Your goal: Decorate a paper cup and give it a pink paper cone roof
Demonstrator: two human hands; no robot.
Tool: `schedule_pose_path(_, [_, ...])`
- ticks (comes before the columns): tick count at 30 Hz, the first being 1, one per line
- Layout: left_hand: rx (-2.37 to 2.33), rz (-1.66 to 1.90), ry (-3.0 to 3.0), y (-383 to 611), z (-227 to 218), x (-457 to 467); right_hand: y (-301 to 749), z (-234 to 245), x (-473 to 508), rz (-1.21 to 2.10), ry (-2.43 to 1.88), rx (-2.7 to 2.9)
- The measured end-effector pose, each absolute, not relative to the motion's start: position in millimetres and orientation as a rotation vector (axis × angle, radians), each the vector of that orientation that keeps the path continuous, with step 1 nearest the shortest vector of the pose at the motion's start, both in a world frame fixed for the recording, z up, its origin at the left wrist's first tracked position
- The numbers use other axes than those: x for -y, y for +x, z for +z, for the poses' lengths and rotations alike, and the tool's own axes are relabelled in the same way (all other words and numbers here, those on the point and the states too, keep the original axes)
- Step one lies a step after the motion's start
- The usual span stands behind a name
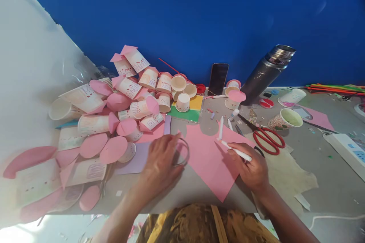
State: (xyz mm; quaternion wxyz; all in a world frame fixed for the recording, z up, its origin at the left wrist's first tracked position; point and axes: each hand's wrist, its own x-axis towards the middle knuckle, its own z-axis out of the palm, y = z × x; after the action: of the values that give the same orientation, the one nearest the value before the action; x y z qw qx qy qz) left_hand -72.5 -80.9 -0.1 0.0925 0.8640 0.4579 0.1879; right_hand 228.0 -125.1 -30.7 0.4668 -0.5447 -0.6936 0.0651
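My left hand (162, 157) is closed on a thin round ring (187, 151), at the left edge of a pink sheet of paper (221, 182). The ring's exact kind is hard to make out. In my right hand (253, 169) is a white marker pen (241, 153), gripped near its middle and slanting over the sheet with its tip toward the upper left. The sheet has curved bites cut from its upper edge. Just beyond the pen's tip lies a slim white pen-like piece (221, 127). Red-handled scissors (268, 140) rest to the right of the sheet.
Paper cups with pink paper pieces (114, 149) are heaped at the left. At the back stand a phone (218, 79) and a tilted dark flask (264, 76). Rightward are a patterned cup (285, 118), a power strip (348, 152) and coloured sticks (333, 89).
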Motion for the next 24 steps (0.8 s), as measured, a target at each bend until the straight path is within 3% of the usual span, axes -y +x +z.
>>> schedule_pose_path(6, [-1.713, 0.707, 2.473, -129.8, -13.1, 91.3, 163.1, -11.0, 99.9, 0.197, -1.144, 2.207])
schedule_pose_path(11, [-1.775, 1.213, 2.125, -123.7, -12.4, 118.4, 103.2, -13.6, 86.7, 0.195, -1.027, 2.633])
schedule_pose_path(16, [-1.645, 0.964, 1.575, -110.9, -4.3, 139.7, 104.7, -23.0, 86.2, 0.277, -1.027, 2.577])
schedule_pose_path(24, [-1.145, 0.818, 0.924, -84.1, -14.5, 131.5, 236.4, -21.4, 95.4, 0.102, -1.835, 1.956])
